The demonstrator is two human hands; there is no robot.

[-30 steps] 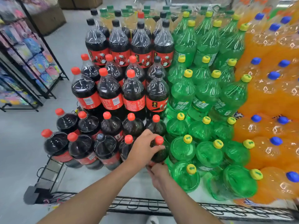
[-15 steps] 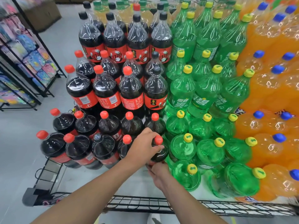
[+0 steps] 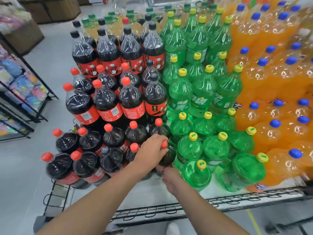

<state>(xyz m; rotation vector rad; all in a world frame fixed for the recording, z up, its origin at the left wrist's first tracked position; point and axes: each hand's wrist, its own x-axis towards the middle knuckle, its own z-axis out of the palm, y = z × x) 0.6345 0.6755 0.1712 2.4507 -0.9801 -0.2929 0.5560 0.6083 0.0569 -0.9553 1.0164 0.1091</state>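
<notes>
Glossy dark cola bottle (image 3: 168,154), red-capped

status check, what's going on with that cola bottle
Left hand grips cola bottle at the neck. Right hand holds its base. Green soda bottles crowd it alongside.

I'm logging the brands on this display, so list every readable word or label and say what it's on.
"雪碧": green labels of the middle-tier green soda bottles.
Red labels of the red-capped cola bottles: white print, too blurred to read.
Red labels of the black-capped cola bottles: blurred, unreadable.
Orange soda bottles: no readable label.
The cola bottle that the left hand grips: no label shows.
</notes>
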